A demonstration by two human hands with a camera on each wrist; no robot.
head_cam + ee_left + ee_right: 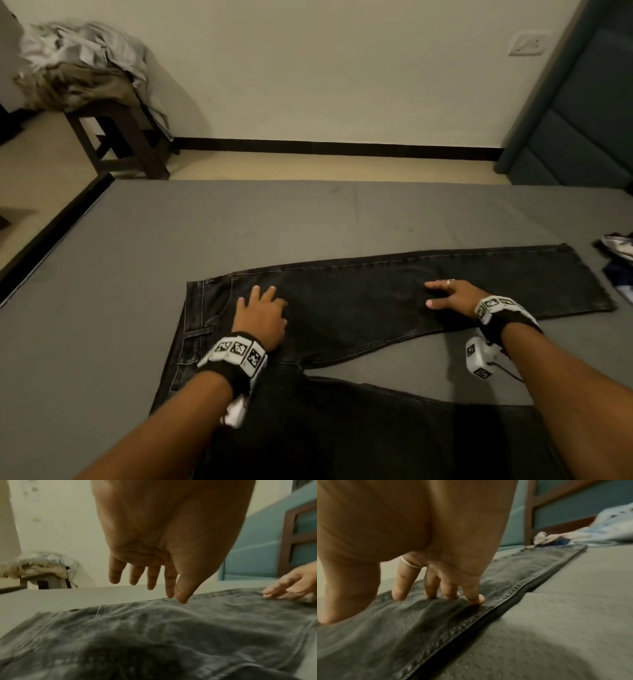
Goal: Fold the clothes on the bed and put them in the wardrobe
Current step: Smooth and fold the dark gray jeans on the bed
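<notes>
The jeans (342, 308) lie flat on the bed (137, 240) in front of me, waistband to my left and legs running off to my right, so their long axis goes left to right across the mattress. The far leg stretches out straight, its hem pointing right and slightly away from me; the near leg splays toward me and runs under my arms out of the bottom of the head view.

My left hand (262, 317) rests palm down on the seat of the jeans, just right of the waistband, fingers spread and fairly straight; it grips nothing. From the left wrist view the fingers (116, 573) hang loosely over the denim, with the thumb tip near the cloth.

My right hand (452, 296) is on the far leg, about midway along it, also open with fingers spread. In the right wrist view its fingertips (475, 599) press the fabric beside the stitched seam, holding nothing.

More clothes (618, 260) lie on the bed just beyond the far hem. A stool (116, 137) piled with laundry (82, 61) stands by the wall.
</notes>
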